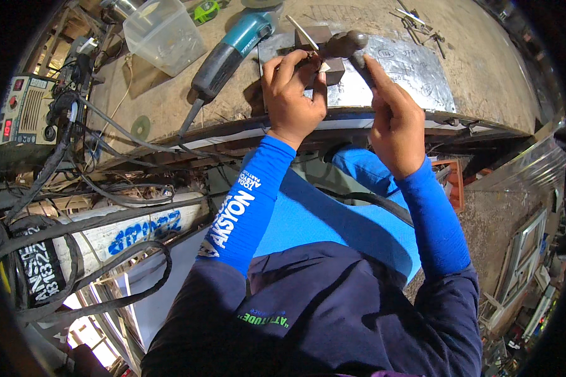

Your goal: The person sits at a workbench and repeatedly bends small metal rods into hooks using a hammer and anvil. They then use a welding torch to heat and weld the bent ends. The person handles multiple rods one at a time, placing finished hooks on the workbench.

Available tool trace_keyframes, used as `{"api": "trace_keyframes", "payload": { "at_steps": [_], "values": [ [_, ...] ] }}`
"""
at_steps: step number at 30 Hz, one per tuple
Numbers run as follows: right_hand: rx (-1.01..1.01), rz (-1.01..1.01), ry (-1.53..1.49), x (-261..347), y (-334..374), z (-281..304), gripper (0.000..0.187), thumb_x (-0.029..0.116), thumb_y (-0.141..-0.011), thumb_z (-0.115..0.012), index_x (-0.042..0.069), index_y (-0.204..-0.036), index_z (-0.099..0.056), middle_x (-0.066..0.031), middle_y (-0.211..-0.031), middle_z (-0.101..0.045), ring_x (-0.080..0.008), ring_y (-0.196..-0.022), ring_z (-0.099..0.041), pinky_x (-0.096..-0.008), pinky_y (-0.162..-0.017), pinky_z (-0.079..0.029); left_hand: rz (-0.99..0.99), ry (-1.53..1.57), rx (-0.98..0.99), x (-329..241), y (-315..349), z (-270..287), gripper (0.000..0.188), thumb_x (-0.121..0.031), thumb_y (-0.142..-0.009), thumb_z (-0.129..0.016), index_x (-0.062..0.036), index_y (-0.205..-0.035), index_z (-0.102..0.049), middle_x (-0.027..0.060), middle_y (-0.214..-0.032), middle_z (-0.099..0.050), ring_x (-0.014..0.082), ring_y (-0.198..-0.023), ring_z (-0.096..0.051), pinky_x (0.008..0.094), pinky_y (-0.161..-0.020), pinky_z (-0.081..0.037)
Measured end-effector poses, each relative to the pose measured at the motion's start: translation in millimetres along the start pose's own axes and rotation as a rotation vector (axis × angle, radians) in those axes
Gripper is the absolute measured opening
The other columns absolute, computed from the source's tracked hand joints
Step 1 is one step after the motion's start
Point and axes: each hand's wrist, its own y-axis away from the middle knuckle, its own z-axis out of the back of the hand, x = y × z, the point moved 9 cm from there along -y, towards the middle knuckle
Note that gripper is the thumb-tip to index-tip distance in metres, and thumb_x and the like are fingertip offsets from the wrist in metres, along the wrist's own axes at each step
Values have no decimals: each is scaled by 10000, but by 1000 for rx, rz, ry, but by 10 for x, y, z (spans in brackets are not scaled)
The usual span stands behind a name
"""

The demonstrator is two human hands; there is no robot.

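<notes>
My right hand (396, 116) is wrapped round the handle of a hammer, with the index finger stretched along it. The dark, rounded hammer head (344, 45) is over a brown metal block (335, 74), close to my left fingertips. My left hand (294, 94) is closed in a pinch on a thin pale strip (302, 31), whose far end sticks out beyond the fingers. A small pale tip shows by the left thumb; whether it belongs to the same strip I cannot tell. The block rests on a grey sheet-metal plate (415, 72) and is partly hidden by the hammer and fingers.
A teal and black angle grinder (236, 50) lies left of the plate on the wooden workbench (487, 81). Beyond it are a clear plastic bin (163, 41) and a green tape measure (205, 11). A welding machine (24, 113) and cables stand at the left. Small metal rods (415, 25) lie far right.
</notes>
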Motion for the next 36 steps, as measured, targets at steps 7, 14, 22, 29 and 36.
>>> {"api": "trace_keyframes", "payload": {
  "at_steps": [7, 14, 22, 29, 36],
  "values": [
    [33, -46, 28, 10, -2, -43, 808, -208, -823, -560, 154, -1545, -582, -210, -965, -677, -348, -785, -658, -407, -756, -554, 9, 3, 8, 23, 1, -11, 199, -152, -844, -775, -95, -1034, -801, 66, -1223, -689, 341, -1143, -564, 452, -1008, -464],
    [-23, -168, -225, -195, 15, -131, 640, -152, -931, -543, 79, -1527, -590, -184, -938, -708, -158, -764, -609, -313, -742, -532, 10, 17, -4, 10, -13, -23, 175, -128, -820, -772, -61, -981, -778, 70, -1227, -695, 344, -1138, -568, 447, -1002, -465],
    [17, -297, -346, -330, 85, -186, 626, -146, -976, -499, 94, -1549, -581, -55, -870, -618, -100, -764, -539, -243, -724, -492, 8, 13, 2, -3, -34, -4, 155, -106, -803, -769, -44, -946, -763, 80, -1216, -702, 349, -1125, -576, 452, -981, -476],
    [-31, -299, -373, -357, 141, -192, 613, -109, -1006, -473, 113, -1569, -575, 17, -859, -573, -64, -725, -496, -213, -646, -438, 17, 31, -20, -3, -27, 19, 152, -99, -806, -759, -37, -945, -753, 92, -1213, -702, 358, -1125, -579, 456, -986, -482],
    [25, -312, -353, -294, 73, -184, 562, -113, -1012, -533, 81, -1537, -588, -28, -821, -589, -109, -728, -520, -268, -675, -484, 21, 35, 19, -21, -20, 22, 154, -69, -825, -743, -12, -967, -751, 138, -1211, -700, 373, -1127, -586, 464, -975, -487]
  ]
}}
